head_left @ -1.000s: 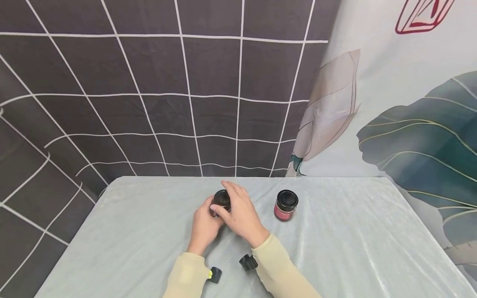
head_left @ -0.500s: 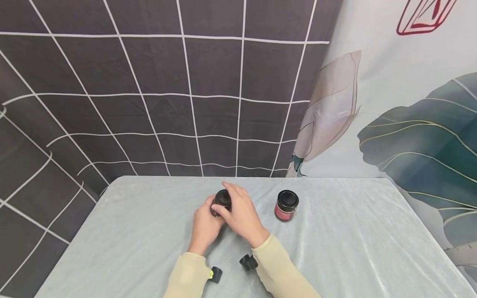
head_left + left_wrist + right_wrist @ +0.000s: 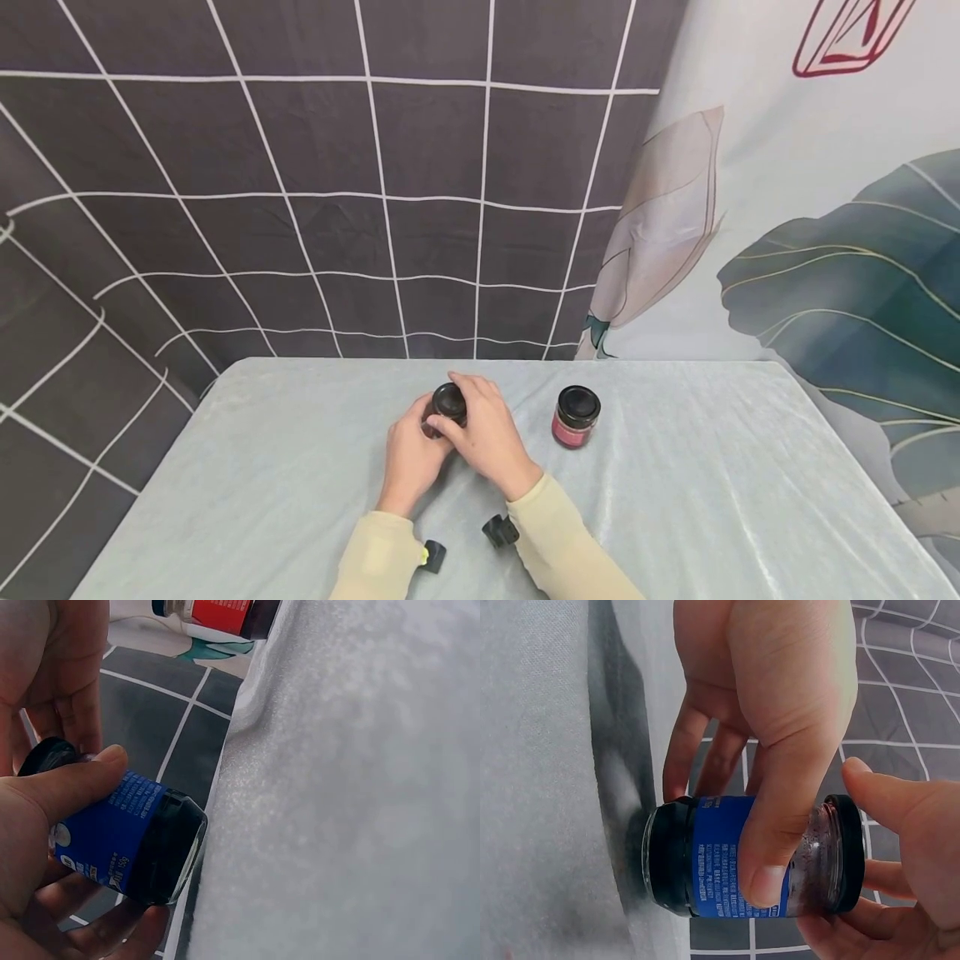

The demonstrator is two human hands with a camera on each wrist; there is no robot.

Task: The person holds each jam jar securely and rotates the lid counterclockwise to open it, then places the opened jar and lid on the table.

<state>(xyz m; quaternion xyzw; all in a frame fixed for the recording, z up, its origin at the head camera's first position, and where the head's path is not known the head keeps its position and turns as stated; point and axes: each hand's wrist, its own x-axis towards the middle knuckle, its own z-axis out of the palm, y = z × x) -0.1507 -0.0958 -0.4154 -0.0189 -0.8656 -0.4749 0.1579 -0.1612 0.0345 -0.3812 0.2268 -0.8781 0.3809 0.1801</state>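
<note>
A glass jar with a blue label (image 3: 724,855) and black lid (image 3: 449,402) stands upright between my two hands, its base close over the cloth. My left hand (image 3: 411,454) grips the body; in the left wrist view its thumb (image 3: 82,784) lies across the label and the fingers curl round underneath. At the lid is my right hand (image 3: 491,437), thumb on the near side and fingers round the far side. Dark contents fill the lower part of the glass in the right wrist view. Part of the jar's body is hidden behind the hands in the head view.
A second jar (image 3: 576,417), with a red label and black lid, stands on the table to the right of the hands. Pale grey cloth covers the table (image 3: 712,500). A dark gridded curtain (image 3: 315,142) and a leaf-patterned one (image 3: 840,350) hang behind it.
</note>
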